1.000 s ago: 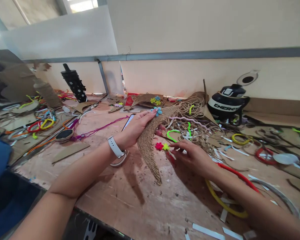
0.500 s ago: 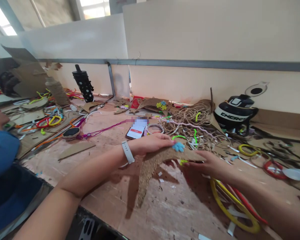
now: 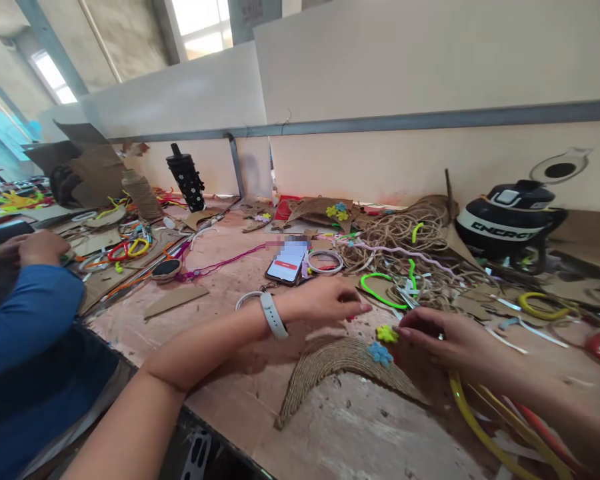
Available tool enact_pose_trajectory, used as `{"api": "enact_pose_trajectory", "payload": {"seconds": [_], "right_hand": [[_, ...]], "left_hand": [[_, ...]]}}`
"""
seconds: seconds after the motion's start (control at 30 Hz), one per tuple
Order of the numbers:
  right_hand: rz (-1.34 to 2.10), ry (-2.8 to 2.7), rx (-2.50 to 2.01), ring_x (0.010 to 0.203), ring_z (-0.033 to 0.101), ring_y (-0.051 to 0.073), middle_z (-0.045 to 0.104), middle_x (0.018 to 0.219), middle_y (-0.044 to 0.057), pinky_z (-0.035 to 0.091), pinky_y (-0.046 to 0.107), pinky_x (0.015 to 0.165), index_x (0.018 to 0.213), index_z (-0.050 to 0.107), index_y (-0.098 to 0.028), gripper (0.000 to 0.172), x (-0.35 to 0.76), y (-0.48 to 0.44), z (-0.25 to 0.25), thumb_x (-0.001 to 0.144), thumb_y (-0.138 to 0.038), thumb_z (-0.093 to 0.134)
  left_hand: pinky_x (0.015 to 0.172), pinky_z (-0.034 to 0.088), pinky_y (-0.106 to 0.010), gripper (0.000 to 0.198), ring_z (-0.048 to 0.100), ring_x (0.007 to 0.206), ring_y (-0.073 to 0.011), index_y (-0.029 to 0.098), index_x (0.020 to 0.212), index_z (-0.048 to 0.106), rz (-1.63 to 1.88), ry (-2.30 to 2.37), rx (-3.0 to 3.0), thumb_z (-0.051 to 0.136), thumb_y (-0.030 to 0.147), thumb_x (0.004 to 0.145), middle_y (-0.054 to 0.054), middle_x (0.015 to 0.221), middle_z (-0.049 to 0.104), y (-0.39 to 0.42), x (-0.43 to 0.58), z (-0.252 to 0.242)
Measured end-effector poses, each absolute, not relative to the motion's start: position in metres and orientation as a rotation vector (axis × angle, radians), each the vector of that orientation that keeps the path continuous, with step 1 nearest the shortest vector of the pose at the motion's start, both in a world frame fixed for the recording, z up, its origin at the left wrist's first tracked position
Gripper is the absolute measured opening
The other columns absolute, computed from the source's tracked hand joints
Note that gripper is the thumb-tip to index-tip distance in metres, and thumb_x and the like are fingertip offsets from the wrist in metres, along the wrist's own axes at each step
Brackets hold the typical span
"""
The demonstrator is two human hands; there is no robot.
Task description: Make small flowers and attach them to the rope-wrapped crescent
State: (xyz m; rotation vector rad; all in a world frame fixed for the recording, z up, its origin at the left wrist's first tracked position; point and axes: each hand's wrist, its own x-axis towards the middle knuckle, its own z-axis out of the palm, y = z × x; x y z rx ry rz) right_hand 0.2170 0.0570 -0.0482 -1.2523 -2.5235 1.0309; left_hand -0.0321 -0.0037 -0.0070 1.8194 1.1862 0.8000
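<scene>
A crescent-shaped piece covered with rows of brown twine (image 3: 313,363) lies on the table, its ends pointing toward me. On its upper right part sits a blue pipe-cleaner flower (image 3: 381,354). My right hand (image 3: 437,337) pinches a small yellow flower (image 3: 387,334) by its right edge, just above the blue one. Above and behind the crescent, my left hand (image 3: 333,300) reaches rightward with fingers extended and nothing visible in them. A little red shows under its fingertips, too small to make out.
Behind my hands lie a phone (image 3: 286,260), a roll of tape (image 3: 325,262), a bright green pipe cleaner (image 3: 375,291) and tangled twine (image 3: 405,230). A black jug (image 3: 505,223) stands at right, a dark bottle (image 3: 186,179) at back left. A co-worker's blue sleeve (image 3: 45,313) is at left.
The crescent piece has gone from between both hands down onto the table. My left hand has let go of it. The yellow flower now shows clearly in my right fingers. The view has shifted left.
</scene>
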Motion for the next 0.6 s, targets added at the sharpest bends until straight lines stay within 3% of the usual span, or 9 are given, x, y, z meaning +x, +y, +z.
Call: {"api": "enact_pose_trajectory", "payload": {"seconds": [0.13, 0.3, 0.5, 0.6], "right_hand": [[0.888, -2.565, -1.253, 0.075, 0.06, 0.027, 0.07, 0.082, 0.01, 0.042, 0.036, 0.067, 0.087, 0.066, -0.022, 0.043, 0.221, 0.056, -0.043, 0.083, -0.061, 0.048], [0.891, -2.589, -1.255, 0.078, 0.061, 0.029, 0.069, 0.085, 0.012, 0.044, 0.039, 0.07, 0.088, 0.066, -0.022, 0.046, 0.219, 0.056, -0.038, 0.081, -0.063, 0.045], [0.957, -2.834, -1.267, 0.069, 0.059, 0.023, 0.068, 0.077, 0.008, 0.041, 0.033, 0.061, 0.092, 0.066, -0.026, 0.034, 0.214, 0.04, -0.028, 0.083, -0.055, 0.052], [0.83, -2.947, -1.346, 0.064, 0.059, 0.022, 0.068, 0.074, 0.005, 0.037, 0.031, 0.057, 0.093, 0.065, -0.025, 0.027, 0.21, 0.031, -0.028, 0.078, -0.048, 0.06]], "left_hand": [[0.065, 0.039, -0.025, 0.023, 0.056, 0.071, -0.0145, 0.014, 0.088, 0.068, 0.698, 1.498, 2.221, 0.052, 0.031, 0.089, -0.004, 0.081, 0.067, 0.002, -0.073, 0.029], [0.067, 0.039, -0.028, 0.02, 0.056, 0.071, -0.0178, 0.012, 0.087, 0.068, 0.513, 2.084, 2.277, 0.055, 0.027, 0.086, -0.009, 0.081, 0.066, 0.007, -0.108, 0.041], [0.064, 0.039, -0.026, 0.015, 0.057, 0.07, -0.0164, 0.014, 0.085, 0.07, 0.313, 1.996, 2.299, 0.058, 0.02, 0.079, -0.008, 0.081, 0.069, 0.01, -0.114, 0.035], [0.059, 0.035, -0.025, 0.018, 0.055, 0.066, -0.0154, 0.015, 0.085, 0.071, 0.118, 1.906, 2.323, 0.059, 0.027, 0.078, -0.006, 0.078, 0.069, 0.009, -0.11, 0.039]]}}
